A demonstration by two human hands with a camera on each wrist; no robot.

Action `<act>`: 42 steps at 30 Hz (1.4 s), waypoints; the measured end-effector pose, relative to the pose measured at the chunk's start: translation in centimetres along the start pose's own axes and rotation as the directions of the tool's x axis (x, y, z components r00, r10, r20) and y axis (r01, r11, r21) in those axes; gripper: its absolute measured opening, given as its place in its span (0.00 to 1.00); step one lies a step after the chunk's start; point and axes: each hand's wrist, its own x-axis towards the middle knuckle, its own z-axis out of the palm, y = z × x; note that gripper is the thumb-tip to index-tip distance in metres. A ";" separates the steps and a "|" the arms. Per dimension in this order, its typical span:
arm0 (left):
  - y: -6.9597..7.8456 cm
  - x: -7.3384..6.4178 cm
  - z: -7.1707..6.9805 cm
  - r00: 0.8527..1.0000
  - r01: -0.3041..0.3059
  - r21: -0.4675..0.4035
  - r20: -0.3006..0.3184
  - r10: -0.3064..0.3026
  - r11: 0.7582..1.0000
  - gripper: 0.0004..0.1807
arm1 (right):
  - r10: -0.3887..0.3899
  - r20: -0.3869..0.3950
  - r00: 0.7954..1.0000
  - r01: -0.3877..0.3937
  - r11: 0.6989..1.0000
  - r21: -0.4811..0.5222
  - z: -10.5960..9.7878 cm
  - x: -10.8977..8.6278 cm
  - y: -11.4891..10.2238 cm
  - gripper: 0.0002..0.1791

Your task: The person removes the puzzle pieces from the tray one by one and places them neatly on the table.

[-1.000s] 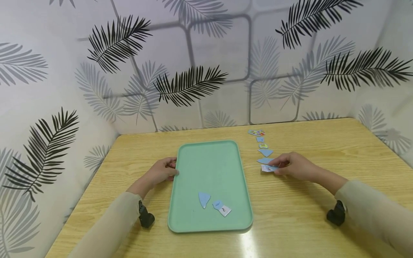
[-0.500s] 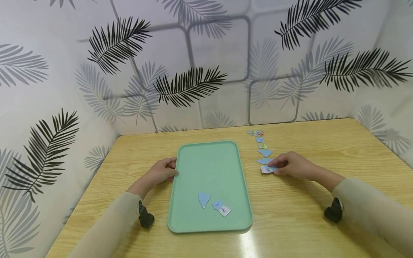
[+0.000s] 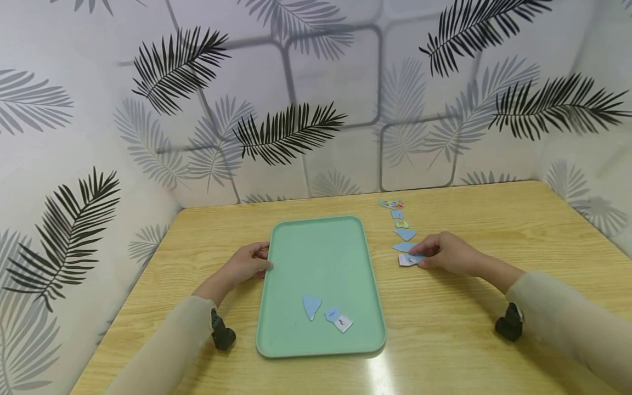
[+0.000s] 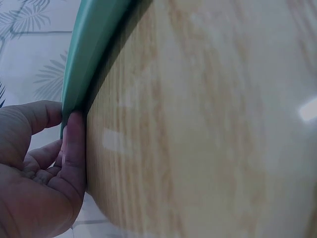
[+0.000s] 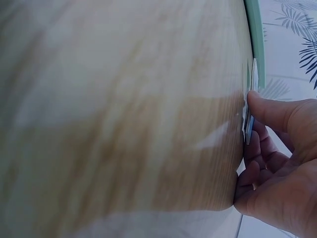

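Note:
My left hand (image 3: 247, 260) grips the left rim of a green tray (image 3: 321, 241). In the left wrist view the thumb is at the tray's edge (image 4: 84, 59) and fingers reach under it. On the table right of the tray, my right hand (image 3: 451, 253) pinches a flat white-and-blue puzzle piece (image 3: 407, 260) between thumb and fingers. The right wrist view shows this thin piece (image 5: 254, 74) edge-on, close over the tabletop. Just beyond it lies a pointed blue piece (image 3: 404, 247), partly covered by my fingers.
A blue triangular piece (image 3: 311, 306) and a blue-and-white piece (image 3: 338, 319) lie in the near part of the tray. Farther back, a column of pieces includes a blue triangle (image 3: 405, 234) and a multicoloured piece (image 3: 391, 204). A leaf-patterned wall (image 3: 336, 159) borders the wooden table (image 3: 222, 222).
The white-and-blue piece in my right hand has shifted slightly toward me, and the right forearm has moved a little left. My left hand stays on the tray rim.

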 end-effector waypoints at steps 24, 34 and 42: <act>0.0 -0.3 0.0 1.000 -0.012 0.003 0.004 0.012 1.000 0.33 | -0.011 -0.010 1.000 0.011 1.000 -0.028 0.1 0.0 -0.1 0.13; 0.0 -0.2 -0.1 1.000 -0.014 0.005 0.002 0.014 1.000 0.32 | -0.013 -0.008 1.000 0.013 1.000 -0.016 0.1 -0.1 -0.5 0.14; -0.3 0.1 -0.1 1.000 -0.011 0.011 0.003 0.011 1.000 0.32 | -0.011 -0.011 1.000 0.011 1.000 -0.012 0.2 -0.1 -0.4 0.14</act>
